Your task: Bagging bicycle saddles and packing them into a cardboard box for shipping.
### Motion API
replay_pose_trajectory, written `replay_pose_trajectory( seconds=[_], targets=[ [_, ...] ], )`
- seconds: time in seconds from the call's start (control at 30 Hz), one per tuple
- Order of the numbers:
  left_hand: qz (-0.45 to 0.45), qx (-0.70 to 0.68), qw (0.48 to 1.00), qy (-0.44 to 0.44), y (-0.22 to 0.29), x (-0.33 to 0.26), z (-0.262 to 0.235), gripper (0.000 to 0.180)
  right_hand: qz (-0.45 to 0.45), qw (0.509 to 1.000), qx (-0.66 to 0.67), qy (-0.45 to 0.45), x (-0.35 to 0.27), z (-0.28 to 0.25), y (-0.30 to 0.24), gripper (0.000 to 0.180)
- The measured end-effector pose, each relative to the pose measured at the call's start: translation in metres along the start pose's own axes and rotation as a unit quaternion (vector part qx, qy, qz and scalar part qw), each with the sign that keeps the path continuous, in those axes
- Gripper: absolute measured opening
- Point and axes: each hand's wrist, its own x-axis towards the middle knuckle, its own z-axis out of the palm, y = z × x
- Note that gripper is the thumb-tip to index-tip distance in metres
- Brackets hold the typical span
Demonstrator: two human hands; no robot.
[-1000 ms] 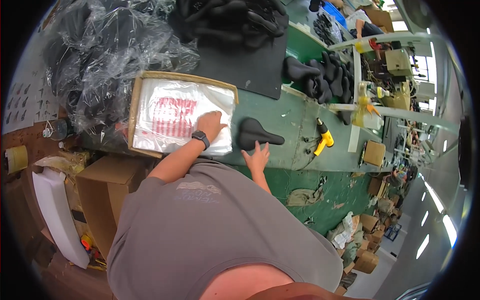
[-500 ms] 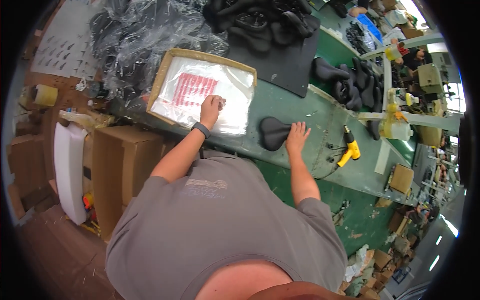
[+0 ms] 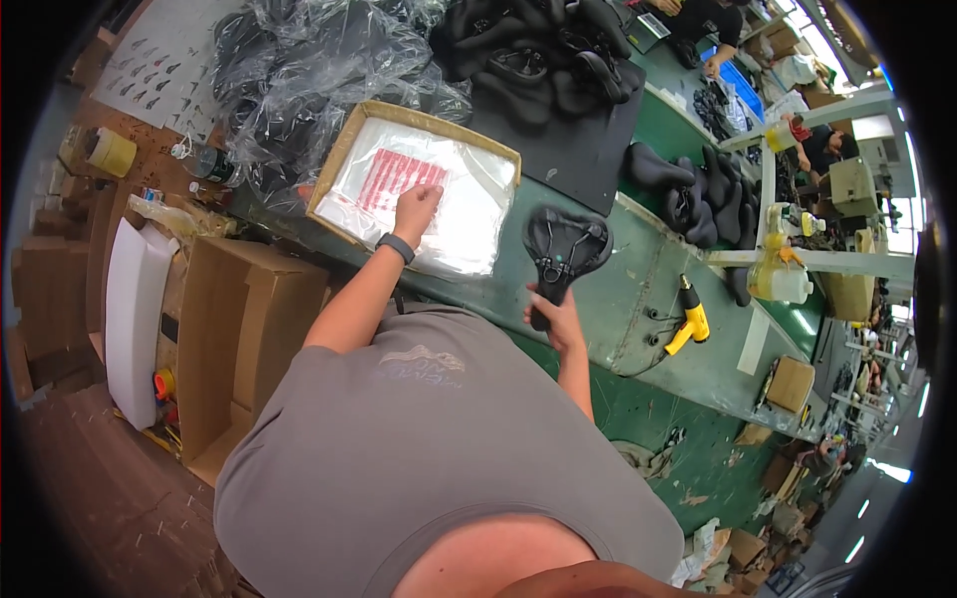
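My right hand [image 3: 560, 317] grips a black bicycle saddle [image 3: 568, 239] by its narrow nose. The saddle is raised off the green bench, its underside with the rails facing me and its wide end pointing away. My left hand [image 3: 418, 212] is over a shallow cardboard tray [image 3: 337, 157] of flat clear plastic bags [image 3: 467, 189] with red print. Its fingers are curled together against the top bag, near the red print. Whether a bag edge lies between the fingertips is hidden.
A yellow heat gun [image 3: 690, 321] lies right on the green bench [image 3: 638, 289]. Black saddles [image 3: 523, 65] are piled on a dark board, with more saddles [image 3: 698, 189] at right. Plastic-wrapped saddles [image 3: 299, 80] fill the far left. An open carton [image 3: 234, 349] stands left; co-workers work far right.
My right hand has picked the saddle up from the bench and turned it underside up, now holding its nose. My left hand stays at the bags, fingers curled.
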Motion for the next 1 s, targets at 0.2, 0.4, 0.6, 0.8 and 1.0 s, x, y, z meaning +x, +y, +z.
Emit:
replay_pose_trajectory(
  seconds=[0.2, 0.4, 0.6, 0.8, 1.0],
  targets=[
    [0.080, 0.018, 0.996, 0.039, 0.025, 0.022, -0.001, 0.029, -0.306, 0.827, -0.471, 0.034, 0.069, 0.095, 0.003, 0.084],
    [0.454, 0.169, 0.855, -0.185, 0.159, -0.046, -0.039, 0.021, -0.141, 0.837, -0.527, -0.032, 0.097, 0.148, -0.005, 0.123],
    [0.128, -0.107, 0.954, -0.249, 0.212, -0.096, -0.154, 0.013, 0.181, 0.950, 0.220, -0.130, 0.086, 0.179, -0.066, 0.038],
    [0.130, -0.034, 0.974, -0.182, 0.218, -0.017, -0.148, 0.074, -0.251, 0.934, -0.252, -0.030, 0.117, 0.294, -0.100, 0.046],
    [0.174, 0.083, 0.979, 0.067, 0.249, 0.144, -0.191, 0.069, -0.451, 0.693, -0.523, -0.207, 0.171, 0.373, -0.173, 0.058]
  ],
)
